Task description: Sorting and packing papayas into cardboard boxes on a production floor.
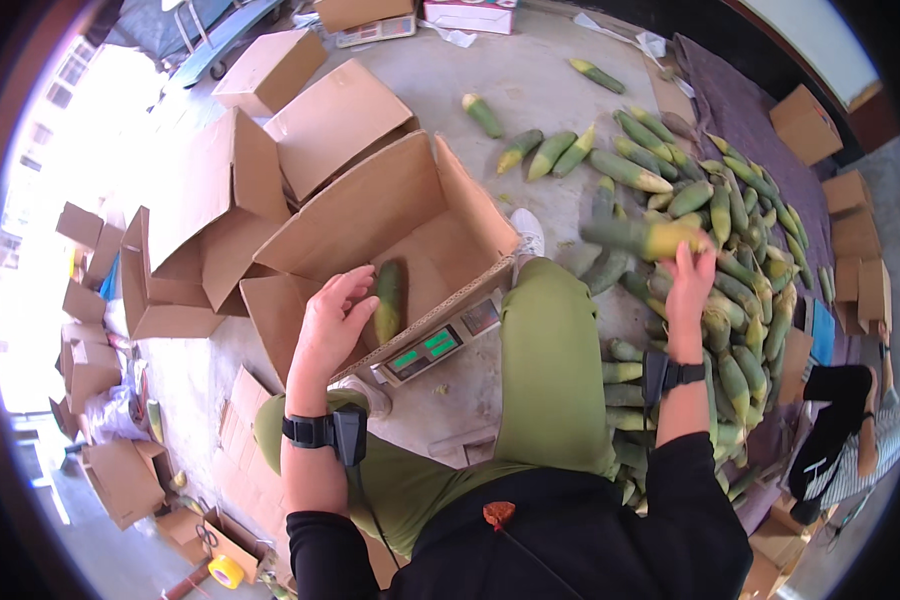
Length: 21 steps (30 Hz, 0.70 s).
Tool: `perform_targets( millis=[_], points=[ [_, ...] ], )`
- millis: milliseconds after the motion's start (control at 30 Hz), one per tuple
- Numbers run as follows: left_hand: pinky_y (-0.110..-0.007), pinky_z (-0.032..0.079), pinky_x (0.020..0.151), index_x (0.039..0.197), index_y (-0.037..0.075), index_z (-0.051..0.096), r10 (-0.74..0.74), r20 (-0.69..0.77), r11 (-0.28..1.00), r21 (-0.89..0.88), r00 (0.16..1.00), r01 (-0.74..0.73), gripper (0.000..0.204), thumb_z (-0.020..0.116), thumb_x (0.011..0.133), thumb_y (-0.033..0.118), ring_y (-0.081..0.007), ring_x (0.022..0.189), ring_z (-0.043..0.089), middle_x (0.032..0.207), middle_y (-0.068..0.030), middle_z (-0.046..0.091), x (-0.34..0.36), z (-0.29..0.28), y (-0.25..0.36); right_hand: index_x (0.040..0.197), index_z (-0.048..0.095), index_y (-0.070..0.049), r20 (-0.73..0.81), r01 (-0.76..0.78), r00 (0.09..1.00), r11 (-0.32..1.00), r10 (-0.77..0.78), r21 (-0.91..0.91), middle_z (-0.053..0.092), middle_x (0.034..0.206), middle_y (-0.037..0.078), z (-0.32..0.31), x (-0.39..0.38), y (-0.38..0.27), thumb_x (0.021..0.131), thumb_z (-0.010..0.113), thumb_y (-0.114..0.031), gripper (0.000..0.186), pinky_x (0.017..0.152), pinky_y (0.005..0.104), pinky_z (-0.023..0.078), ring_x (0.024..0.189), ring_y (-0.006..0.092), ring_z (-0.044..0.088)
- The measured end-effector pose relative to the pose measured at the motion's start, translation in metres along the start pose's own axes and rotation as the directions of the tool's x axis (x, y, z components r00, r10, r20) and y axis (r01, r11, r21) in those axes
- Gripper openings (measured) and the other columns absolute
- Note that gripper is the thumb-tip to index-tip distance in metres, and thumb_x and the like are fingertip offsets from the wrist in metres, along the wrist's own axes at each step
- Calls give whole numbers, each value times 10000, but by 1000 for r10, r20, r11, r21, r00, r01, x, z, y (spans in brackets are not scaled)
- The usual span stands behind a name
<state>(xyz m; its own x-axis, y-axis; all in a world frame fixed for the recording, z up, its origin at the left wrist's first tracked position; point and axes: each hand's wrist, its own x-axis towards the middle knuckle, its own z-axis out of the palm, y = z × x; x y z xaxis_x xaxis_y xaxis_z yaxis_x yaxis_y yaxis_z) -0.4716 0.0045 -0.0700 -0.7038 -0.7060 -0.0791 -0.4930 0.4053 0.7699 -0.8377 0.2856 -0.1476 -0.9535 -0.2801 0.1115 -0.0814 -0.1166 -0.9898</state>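
My left hand (332,318) is open, fingers loosely bent, over the near-left side of an open cardboard box (470,200). Just right of it, a green-and-yellow long vegetable (391,283), like a radish, lies inside the box. A scale with a lit display (420,352) sits at the box's near edge. My right hand (688,280) is closed on another such vegetable (630,236), blurred, held by its yellow end over a large pile of them (740,300) on the right. My knee in green trousers (545,370) is between box and pile.
Empty cartons (220,210) crowd the left and back. A blue wheeled cart (220,50) stands at top left. A dark cloth (720,110) lies under the pile. A co-worker in a striped top (850,450) is at far right. Yellow tape (225,570) lies at lower left.
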Motion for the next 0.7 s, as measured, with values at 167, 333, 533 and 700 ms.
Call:
perform_targets(
  millis=[167,333,533,700],
  points=[
    [-351,464,895,1271,66,537,115,-72,992,67,991,-110,529,676,762,39,-243,1085,570,1200,-116,580,-3,-2,22,1228,481,-32,157,194,954,926,-255,325,574,1151,106,76,-10,-114,930,525,-107,311,815,315,541,1027,183,590],
    [-375,396,1004,1360,67,442,266,-180,963,80,947,-256,814,753,610,5,-281,1247,450,1380,-118,434,-11,0,37,1227,497,-41,450,-53,880,911,-150,408,569,1203,79,140,-59,-129,924,543,-103,313,811,291,506,998,151,583],
    [-331,456,912,1277,13,507,164,-39,986,4,986,-164,689,734,627,25,-218,999,594,1102,-114,614,-21,-5,17,1195,501,-55,687,-314,725,866,-45,388,562,1128,32,200,-124,-92,913,550,-58,286,835,261,479,1000,103,554],
    [-295,454,881,1260,-12,507,-13,30,955,-297,999,22,631,716,665,8,-154,966,571,1068,-92,603,-25,-9,3,1264,455,-7,659,130,741,990,-132,52,553,1222,111,183,-105,-88,869,608,-84,431,826,295,499,1091,190,552]
  ],
)
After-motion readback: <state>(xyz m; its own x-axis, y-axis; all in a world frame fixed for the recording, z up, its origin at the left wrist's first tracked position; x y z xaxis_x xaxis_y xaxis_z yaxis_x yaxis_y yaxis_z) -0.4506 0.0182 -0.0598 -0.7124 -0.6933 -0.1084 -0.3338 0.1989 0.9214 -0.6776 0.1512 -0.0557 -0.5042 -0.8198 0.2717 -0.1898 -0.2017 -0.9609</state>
